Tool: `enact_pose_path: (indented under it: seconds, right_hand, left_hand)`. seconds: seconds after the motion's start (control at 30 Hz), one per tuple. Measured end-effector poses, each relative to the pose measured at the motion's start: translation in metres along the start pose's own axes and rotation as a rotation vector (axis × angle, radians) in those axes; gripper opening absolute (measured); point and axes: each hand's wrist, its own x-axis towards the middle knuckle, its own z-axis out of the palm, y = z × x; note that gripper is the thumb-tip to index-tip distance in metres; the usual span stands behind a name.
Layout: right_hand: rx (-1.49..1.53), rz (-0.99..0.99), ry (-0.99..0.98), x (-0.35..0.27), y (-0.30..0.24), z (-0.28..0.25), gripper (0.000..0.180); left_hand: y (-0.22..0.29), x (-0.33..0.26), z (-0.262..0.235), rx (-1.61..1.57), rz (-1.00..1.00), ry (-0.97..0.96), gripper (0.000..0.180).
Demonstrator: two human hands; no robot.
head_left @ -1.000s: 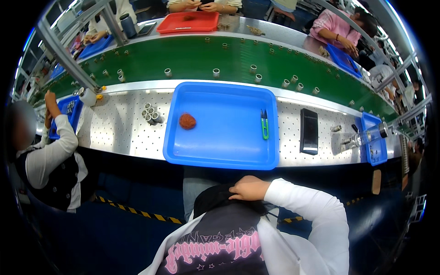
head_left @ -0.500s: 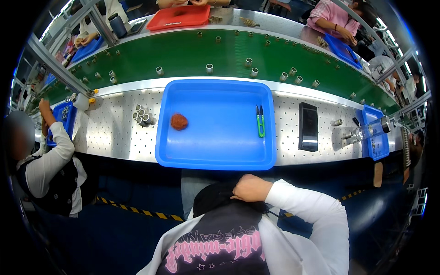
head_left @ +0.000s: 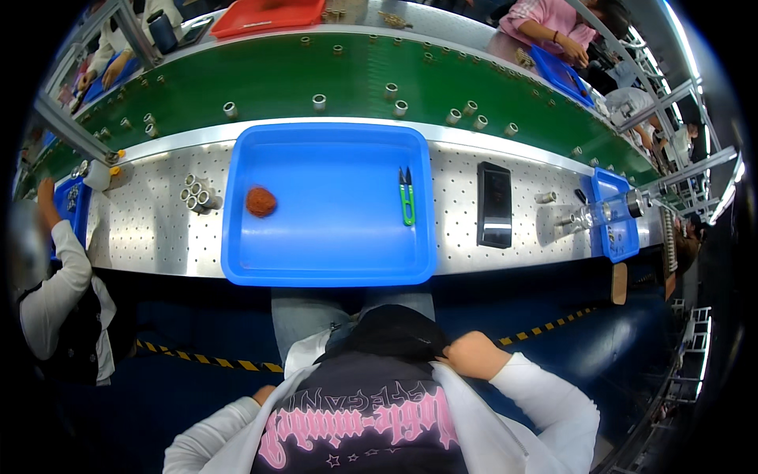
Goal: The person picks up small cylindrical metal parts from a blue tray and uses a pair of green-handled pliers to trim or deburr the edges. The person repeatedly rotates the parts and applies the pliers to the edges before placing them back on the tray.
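My right hand [head_left: 476, 355] is closed at the edge of a black cloth [head_left: 395, 332] that lies over my lap; its fingertips are pressed against that edge. Only a small part of my left hand [head_left: 264, 393] shows beside my white jacket [head_left: 213, 433], and its fingers are hidden. Ahead of me stands a blue tray [head_left: 332, 272]. A round reddish-brown ball of fibre [head_left: 260, 202] rests in its left part, and green-handled thread snips [head_left: 407, 197] lie at its right side. Neither hand touches the tray.
Several metal sleeves [head_left: 201, 194] stand left of the tray. To the right are a black phone [head_left: 494, 205], a single sleeve [head_left: 545, 197], a clear bottle [head_left: 604, 213] and a small blue tray [head_left: 624, 245]. Beyond runs a green conveyor [head_left: 272, 83] carrying sleeves. A co-worker [head_left: 59, 292] sits at left.
My right hand has moved right and down along with the black cloth's edge. Part of my left hand and its sleeve has come into view. The whole scene has shifted left.
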Motion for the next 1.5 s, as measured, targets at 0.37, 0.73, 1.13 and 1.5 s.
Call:
enact_pose_path:
  seconds: [0.37,0.73,1.13,1.5]
  right_hand:
    - [0.195,0.330,0.011,-0.062,-0.019,0.037,0.033]
    - [0.051,0.118,0.010,-0.008,0.005,-0.009,0.030]
    - [0.022,0.157,-0.054,-0.006,0.018,-0.003,0.030]
    - [0.025,0.232,-0.105,-0.015,0.020,-0.004,0.029]
  left_hand:
    - [0.178,-0.058,-0.159,0.342,0.286,0.192,0.031]
    - [0.177,-0.013,-0.148,-0.078,0.057,0.811,0.030]
    - [0.413,-0.053,-0.169,-0.102,1.257,-0.173,0.036]
    - [0.446,-0.026,-0.129,0.623,1.244,-0.327,0.012]
